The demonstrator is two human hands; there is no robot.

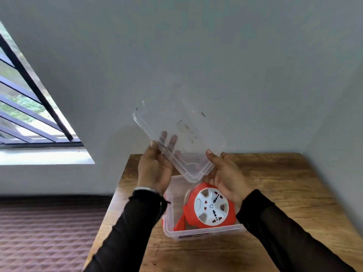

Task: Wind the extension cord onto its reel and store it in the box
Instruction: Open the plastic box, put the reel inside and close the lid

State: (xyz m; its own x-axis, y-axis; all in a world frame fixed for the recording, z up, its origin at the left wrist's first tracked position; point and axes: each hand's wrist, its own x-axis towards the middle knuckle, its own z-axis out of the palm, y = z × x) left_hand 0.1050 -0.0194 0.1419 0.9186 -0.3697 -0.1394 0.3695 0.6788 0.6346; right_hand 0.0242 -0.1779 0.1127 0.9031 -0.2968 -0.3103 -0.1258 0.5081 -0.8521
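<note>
The red and white extension cord reel lies inside the clear plastic box on the wooden table, socket face up. A red plug rests beside it in the box. Both hands hold the clear lid tilted in the air above the box. My left hand grips the lid's left long edge, fingers showing through the plastic. My right hand grips the lid's lower right edge.
The wooden table sits in a corner against grey walls. A barred window is at the left. A patterned maroon surface lies below the table's left edge.
</note>
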